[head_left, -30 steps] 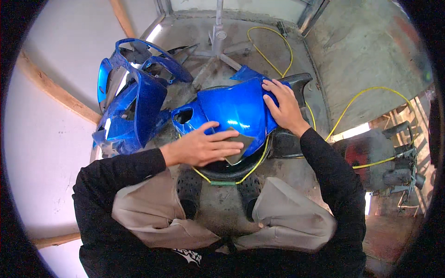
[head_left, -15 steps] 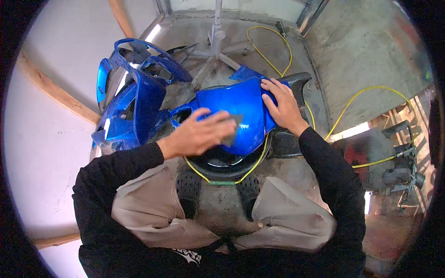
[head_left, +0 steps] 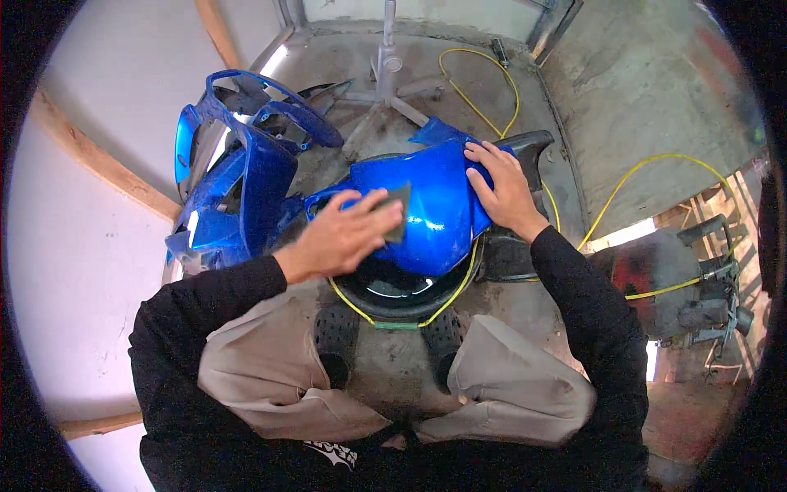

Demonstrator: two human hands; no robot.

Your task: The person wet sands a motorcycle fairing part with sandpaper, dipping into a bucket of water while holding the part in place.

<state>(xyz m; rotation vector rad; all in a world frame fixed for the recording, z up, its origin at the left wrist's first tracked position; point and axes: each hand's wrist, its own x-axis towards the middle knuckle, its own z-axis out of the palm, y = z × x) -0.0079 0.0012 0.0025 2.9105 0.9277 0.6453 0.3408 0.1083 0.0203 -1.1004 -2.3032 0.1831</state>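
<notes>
A glossy blue plastic body panel lies across a round black tub that has a yellow bail with a green grip. My left hand is closed on a thin grey-green abrasive pad, pressed to the panel's left part. Its fingers partly cover the pad. Flat on the panel's right side rests my right hand, fingers spread and holding it from above. Under the panel's right end, black plastic parts show.
Several blue fairing pieces stand on the left by the white wall. A grey metal stand rises behind. A yellow hose runs along the right to a dark red and black machine, which looks like a compressor.
My left hand has drawn the pad slightly left and up across the panel. The right hand stays in place on the panel.
</notes>
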